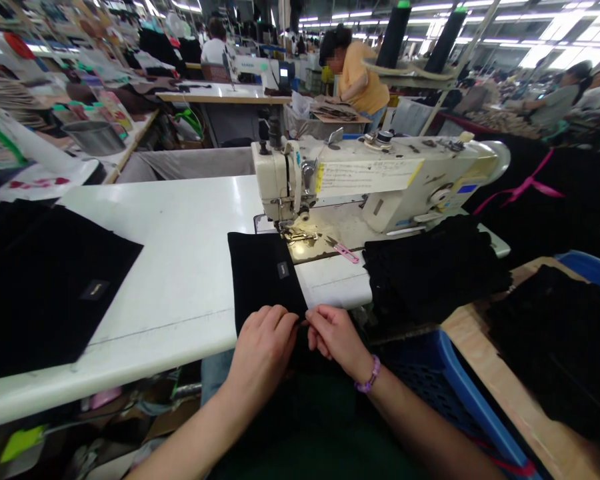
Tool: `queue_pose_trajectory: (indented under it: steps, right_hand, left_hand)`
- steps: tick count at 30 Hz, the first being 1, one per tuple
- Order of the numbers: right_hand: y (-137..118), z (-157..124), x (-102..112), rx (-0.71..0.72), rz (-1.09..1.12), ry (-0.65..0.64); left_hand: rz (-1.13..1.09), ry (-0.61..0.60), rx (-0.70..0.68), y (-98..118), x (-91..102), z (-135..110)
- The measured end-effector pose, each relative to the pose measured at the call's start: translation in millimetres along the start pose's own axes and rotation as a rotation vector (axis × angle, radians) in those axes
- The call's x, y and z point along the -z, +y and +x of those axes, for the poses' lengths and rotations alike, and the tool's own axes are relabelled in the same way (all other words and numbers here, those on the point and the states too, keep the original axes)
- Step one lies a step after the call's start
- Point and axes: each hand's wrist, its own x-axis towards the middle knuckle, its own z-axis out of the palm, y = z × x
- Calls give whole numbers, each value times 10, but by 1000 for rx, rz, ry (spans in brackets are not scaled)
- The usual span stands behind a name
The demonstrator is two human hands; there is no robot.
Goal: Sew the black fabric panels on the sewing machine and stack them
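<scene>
Where the sewing machine stands, a matte black fabric panel lies on the white tabletop, its far right corner beside the presser foot and its near part under the hands. It looks smooth and straight-edged, with a small grey label of pale, unreadable lettering near its right edge. The left hand grips the near part; the right hand pinches at its right edge.
</scene>
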Motion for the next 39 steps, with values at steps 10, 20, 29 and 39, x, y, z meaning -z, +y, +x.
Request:
queue_pose_trajectory:
  steps: [10, 20, 29, 39]
  right_hand:
    - [-16, 21, 198, 972, -930, 204]
    - [-30, 66, 183, 1192, -1018, 131]
    - [-76, 151, 170, 1150, -977, 128]
    - [-247, 504, 173, 1095, -955, 105]
  left_hand:
    - [-12, -2, -43, -36, 56, 25]
    - [52, -27, -51, -394, 79, 410]
    - [96, -92, -77, -577, 11, 576]
    - [134, -144, -59, -898, -47, 863]
